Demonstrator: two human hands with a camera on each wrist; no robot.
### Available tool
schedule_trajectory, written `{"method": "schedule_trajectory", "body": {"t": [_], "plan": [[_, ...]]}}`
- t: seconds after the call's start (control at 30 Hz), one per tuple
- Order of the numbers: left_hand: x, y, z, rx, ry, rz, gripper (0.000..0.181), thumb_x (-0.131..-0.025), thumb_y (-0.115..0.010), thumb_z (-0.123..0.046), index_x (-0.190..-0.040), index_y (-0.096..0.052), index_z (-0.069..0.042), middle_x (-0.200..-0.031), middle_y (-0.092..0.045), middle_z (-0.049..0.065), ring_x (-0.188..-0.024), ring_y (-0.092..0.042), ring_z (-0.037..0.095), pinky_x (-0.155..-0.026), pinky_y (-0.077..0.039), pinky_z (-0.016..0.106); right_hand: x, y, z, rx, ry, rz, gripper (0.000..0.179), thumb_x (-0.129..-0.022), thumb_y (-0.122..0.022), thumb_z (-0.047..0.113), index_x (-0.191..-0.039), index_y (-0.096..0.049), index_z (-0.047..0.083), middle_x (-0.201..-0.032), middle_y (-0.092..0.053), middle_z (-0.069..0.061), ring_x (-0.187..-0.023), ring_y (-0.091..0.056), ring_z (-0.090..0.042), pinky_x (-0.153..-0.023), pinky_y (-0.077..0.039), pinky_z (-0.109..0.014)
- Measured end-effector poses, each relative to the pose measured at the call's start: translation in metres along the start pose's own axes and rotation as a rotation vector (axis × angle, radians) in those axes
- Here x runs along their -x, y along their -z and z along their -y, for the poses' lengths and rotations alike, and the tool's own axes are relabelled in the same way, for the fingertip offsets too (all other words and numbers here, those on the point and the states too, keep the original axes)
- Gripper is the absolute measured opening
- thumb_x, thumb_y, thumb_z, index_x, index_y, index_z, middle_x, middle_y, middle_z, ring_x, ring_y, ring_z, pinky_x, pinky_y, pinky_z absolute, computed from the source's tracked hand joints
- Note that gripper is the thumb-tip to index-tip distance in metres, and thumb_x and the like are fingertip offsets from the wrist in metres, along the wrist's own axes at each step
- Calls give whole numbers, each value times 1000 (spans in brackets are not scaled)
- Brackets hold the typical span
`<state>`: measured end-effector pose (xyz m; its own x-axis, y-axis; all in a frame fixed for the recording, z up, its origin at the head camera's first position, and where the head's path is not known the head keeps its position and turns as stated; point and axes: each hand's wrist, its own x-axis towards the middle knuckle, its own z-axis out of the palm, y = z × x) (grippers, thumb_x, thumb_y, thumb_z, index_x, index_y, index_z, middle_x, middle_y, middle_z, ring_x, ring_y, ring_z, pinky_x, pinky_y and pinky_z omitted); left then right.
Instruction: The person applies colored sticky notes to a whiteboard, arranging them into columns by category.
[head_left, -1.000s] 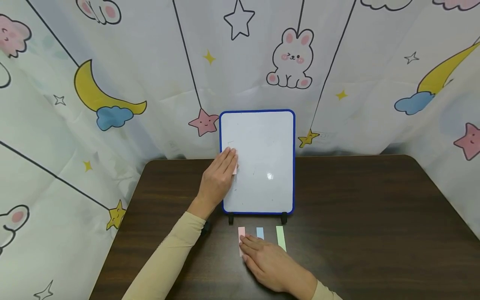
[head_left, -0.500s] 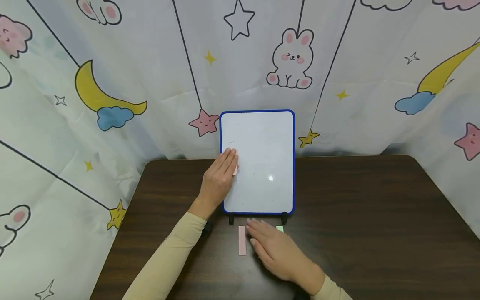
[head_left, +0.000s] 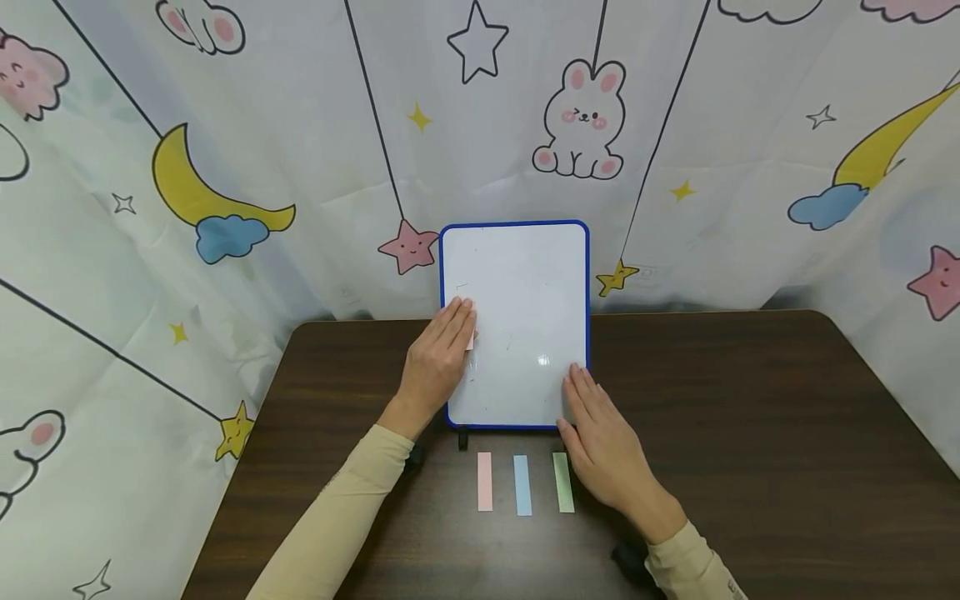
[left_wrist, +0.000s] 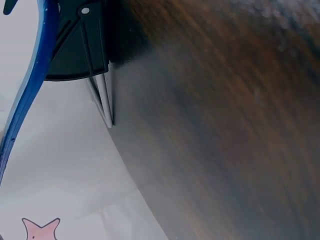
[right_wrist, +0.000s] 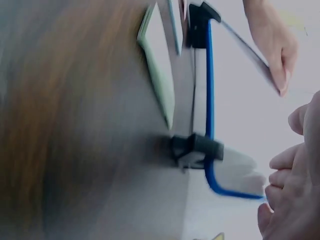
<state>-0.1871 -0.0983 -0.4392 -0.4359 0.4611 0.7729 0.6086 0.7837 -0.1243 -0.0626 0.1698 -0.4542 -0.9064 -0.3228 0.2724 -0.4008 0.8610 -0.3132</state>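
Observation:
A whiteboard with a blue frame stands upright on black feet. My left hand lies along its left edge with straight fingers, pressing a small pale pink piece that is mostly hidden beneath them. At the lower right corner, my right hand holds its fingers straight, fingertips over the frame's right side. In the right wrist view those right fingers are close in front of the board. On the table before the board lie a pink strip, a blue strip and a thin pad of green strips.
The board's black foot with thin metal legs stands on the dark wooden table. A white curtain printed with moons, stars and a rabbit hangs behind the table and along its sides.
My right hand has gone from the pink strip across the blue and green strips, then up and right to the board's lower right corner. The strips are uncovered. My left hand stays put.

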Motion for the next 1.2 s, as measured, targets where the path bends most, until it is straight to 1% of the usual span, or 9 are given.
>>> {"method": "schedule_trajectory", "body": {"t": [0.2,0.33,0.5,0.63,0.7,0.77,0.9,1.13,1.2], "plan": [[0,0,1,1,-4,2,33,-101,-62,-8,-132,-66,3,-137,-65,17,-132,-61,31,-112,-49,41,0,-1,-6,12,-17,32,63,-107,-46,31,-160,-27,2,-172,-17,-11,-159,-19,-30,-127,-25,-51],[1,0,2,3,-12,-2,33,-100,-63,-8,-132,-66,3,-138,-65,17,-132,-61,31,-112,-49,40,0,-1,-5,22,-19,40,63,-107,-46,32,-160,-27,3,-172,-16,-11,-159,-18,-29,-130,-20,-46],[1,2,1,-25,-12,41,40,-99,-67,-15,-135,-64,2,-140,-63,16,-134,-59,29,-114,-46,38,0,0,-4,24,-26,52,63,-107,-45,32,-161,-26,3,-172,-14,-11,-160,-16,-29,-130,-18,-46],[2,3,1,-40,-15,53,44,-98,-70,-21,-136,-63,2,-141,-63,16,-135,-59,28,-114,-46,38,0,0,-4,18,-27,58,63,-108,-44,31,-161,-25,3,-172,-14,-11,-160,-16,-29,-132,-2,-33],[4,3,0,-35,-18,46,47,-97,-71,-22,-136,-63,2,-141,-63,16,-135,-59,29,-114,-46,39,1,0,-4,18,-23,53,63,-108,-45,31,-161,-26,2,-172,-14,-12,-160,-16,-29,-131,2,-29],[6,2,0,-21,-22,38,48,-95,-73,-23,-135,-63,2,-141,-62,17,-135,-59,30,-114,-47,40,0,0,-4,21,-15,40,63,-107,-45,30,-160,-27,1,-171,-16,-13,-159,-17,-30,-131,1,-29],[10,3,0,8,-33,24,50,-93,-76,-24,-134,-64,2,-141,-62,18,-134,-59,31,-113,-47,42,1,-1,-3,35,-2,7,62,-106,-48,28,-159,-30,0,-170,-20,-14,-158,-22,-32,-132,-10,-37],[15,5,-2,6,-39,47,50,-93,-75,-26,-134,-65,1,-141,-62,16,-135,-59,29,-114,-47,40,0,1,-4,25,-7,31,62,-107,-46,29,-159,-28,1,-171,-17,-13,-159,-19,-31,-125,12,-19],[17,6,-2,11,-36,60,49,-94,-74,-27,-134,-65,1,-141,-63,16,-135,-59,29,-114,-47,40,0,1,-3,25,-9,37,62,-107,-46,30,-160,-28,1,-171,-16,-13,-159,-18,-30,-124,13,-18]]}}
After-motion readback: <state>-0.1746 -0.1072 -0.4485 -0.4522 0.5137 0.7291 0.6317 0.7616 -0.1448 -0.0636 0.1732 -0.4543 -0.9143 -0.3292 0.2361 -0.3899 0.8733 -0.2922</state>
